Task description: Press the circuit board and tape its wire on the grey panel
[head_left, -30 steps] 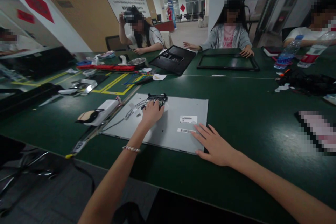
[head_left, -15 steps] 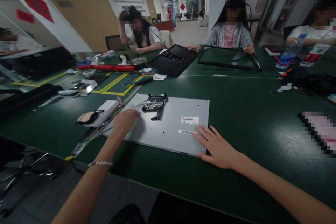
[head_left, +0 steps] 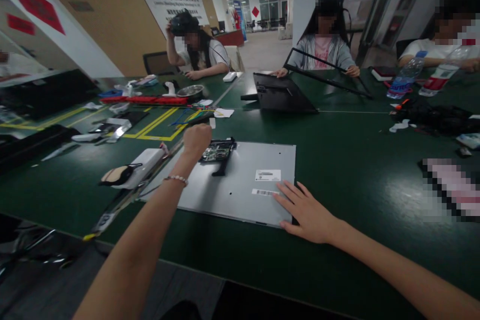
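A silver-grey display panel (head_left: 258, 152) lies flat on the green table, with a white label (head_left: 268, 175) and a barcode sticker (head_left: 262, 192) on its back. On its upper left part sits a green circuit board (head_left: 216, 153) in a black bracket (head_left: 222, 168). My left hand (head_left: 197, 141) is closed above the board's left side, partly covering it. A small whitish strip (head_left: 212, 123) sticks out past its fingertips; its exact kind is unclear. My right hand (head_left: 309, 212) lies flat, fingers spread, over the panel's lower right edge.
Left of the panel lie a white box-like object (head_left: 144, 162) and a long thin strip (head_left: 108, 215). Across the table a person handles a black frame (head_left: 330, 80) and a black cover (head_left: 283, 94). Bottles (head_left: 407, 77) and a pink blurred object (head_left: 453, 185) are at right.
My left hand has risen and moved away from the panel's left side, carrying the whitish strip. My right hand stays put. Opposite, the black cover and frame have been tilted.
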The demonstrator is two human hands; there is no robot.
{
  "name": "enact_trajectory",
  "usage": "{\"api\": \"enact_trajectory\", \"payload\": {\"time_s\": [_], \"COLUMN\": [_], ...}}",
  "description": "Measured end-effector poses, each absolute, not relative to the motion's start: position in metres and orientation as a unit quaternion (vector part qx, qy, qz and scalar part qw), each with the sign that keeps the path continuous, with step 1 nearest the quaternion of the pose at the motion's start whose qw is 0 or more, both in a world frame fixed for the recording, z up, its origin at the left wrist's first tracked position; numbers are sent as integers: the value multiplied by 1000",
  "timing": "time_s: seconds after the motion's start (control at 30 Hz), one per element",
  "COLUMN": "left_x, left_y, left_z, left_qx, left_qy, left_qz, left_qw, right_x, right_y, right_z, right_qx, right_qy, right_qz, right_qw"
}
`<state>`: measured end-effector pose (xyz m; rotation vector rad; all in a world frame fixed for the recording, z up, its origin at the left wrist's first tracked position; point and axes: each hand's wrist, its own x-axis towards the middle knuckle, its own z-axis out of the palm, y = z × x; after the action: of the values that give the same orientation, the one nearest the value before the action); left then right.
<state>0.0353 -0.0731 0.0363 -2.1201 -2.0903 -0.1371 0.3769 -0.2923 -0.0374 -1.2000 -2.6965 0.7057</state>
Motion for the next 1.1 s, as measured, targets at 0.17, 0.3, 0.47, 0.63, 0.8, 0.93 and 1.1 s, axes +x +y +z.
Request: {"api": "enact_trajectory", "payload": {"time_s": [0.17,0.3,0.47,0.63,0.8,0.93,1.1], "left_x": [57,57,49,40,42,46,40], "left_y": [-45,-44,-56,-54,-43,-41,-52], "left_z": [10,5,-7,-25,-27,-23,-17], "left_qx": [-704,-706,-741,-774,-788,-783,-766], "left_qy": [-703,-701,-665,-633,-616,-622,-636], "left_qz": [21,24,8,-24,-4,-23,-90], "left_qw": [98,97,89,18,-10,-18,-32], "right_x": [377,377,377,376,377,377,378], "right_y": [-292,-292,-292,-292,-292,-293,-293], "right_z": [-35,-35,-37,-38,-37,-36,-36], "right_qx": [-392,-391,-393,-393,-395,-394,-396], "right_qy": [-889,-890,-889,-888,-886,-886,-886], "right_qz": [228,229,229,231,234,236,233], "right_qw": [58,57,56,58,59,59,57]}}
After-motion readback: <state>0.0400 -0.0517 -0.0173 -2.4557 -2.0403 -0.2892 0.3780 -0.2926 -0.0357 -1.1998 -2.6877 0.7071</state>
